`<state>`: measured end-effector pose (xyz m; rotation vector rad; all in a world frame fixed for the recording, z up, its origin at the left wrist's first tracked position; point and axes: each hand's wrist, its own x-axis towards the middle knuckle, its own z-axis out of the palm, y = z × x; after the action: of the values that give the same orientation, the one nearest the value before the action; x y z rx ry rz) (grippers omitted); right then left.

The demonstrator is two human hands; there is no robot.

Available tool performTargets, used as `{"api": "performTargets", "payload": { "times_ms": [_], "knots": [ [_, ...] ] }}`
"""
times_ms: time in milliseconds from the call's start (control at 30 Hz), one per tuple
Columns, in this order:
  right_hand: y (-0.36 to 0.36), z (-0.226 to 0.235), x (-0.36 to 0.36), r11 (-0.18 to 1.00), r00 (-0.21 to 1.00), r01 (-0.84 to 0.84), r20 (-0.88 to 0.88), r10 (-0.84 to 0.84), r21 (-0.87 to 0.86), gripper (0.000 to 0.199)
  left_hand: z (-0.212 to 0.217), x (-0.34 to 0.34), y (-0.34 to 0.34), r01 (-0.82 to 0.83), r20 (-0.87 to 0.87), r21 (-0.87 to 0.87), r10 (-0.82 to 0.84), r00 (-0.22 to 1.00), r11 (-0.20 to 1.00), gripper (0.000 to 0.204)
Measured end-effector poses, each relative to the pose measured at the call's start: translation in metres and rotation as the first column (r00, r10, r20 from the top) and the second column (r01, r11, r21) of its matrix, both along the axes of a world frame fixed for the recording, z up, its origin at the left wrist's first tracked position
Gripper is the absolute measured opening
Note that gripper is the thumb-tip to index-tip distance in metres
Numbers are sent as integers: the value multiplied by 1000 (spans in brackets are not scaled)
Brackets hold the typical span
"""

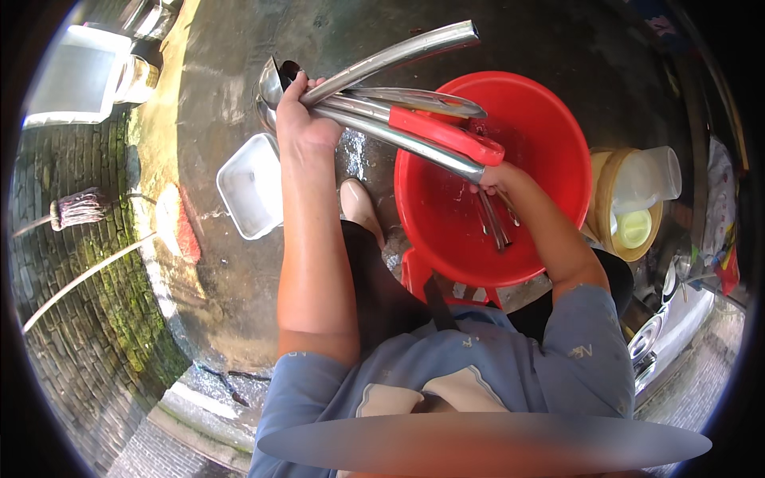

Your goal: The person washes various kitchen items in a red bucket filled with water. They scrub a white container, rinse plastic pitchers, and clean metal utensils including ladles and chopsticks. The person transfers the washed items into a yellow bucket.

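Observation:
My left hand (pixel 307 119) is closed round a bundle of metal ladles (pixel 269 86), their bowls beyond the fingers on the left. Long shiny handles (pixel 390 60) fan out to the right, and a red handle (pixel 446 137) lies among them. These handles reach over a large red basin (pixel 550 119). At the handle ends my right hand (pixel 496 179) has its fingers curled, partly hidden behind the lowest handle. Just below those fingers are several thin metal utensils (pixel 496 223) over the basin's inside; whether the hand grips them or a handle end is unclear.
A white rectangular tub (pixel 251 187) stands on the wet floor left of my left forearm. Right of the basin is a tan bucket (pixel 617 183) with clear and green containers. A red-headed broom (pixel 177 223) and a mop (pixel 80 209) lie at the left, near a larger white bin (pixel 76 76).

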<state>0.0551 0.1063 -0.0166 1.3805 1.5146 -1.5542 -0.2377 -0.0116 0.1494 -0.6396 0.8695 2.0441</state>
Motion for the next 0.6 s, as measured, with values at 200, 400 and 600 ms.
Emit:
{"api": "performTargets", "payload": {
  "times_ms": [200, 400, 600],
  "knots": [
    [18, -92, 14, 720, 757, -652, 264, 598, 238, 29, -8, -5, -1, -2, 23, 21, 2, 1000, 1000, 16],
    [32, -88, 16, 966, 974, -227, 53, 222, 122, 35, -14, -9, -5, -9, 29, -10, 10, 1000, 1000, 18],
    [35, -86, 27, 990, 988, 139, -71, -137, 28, 42, -5, -7, -2, -5, 2, -37, 5, 1000, 999, 13]
  ]
}}
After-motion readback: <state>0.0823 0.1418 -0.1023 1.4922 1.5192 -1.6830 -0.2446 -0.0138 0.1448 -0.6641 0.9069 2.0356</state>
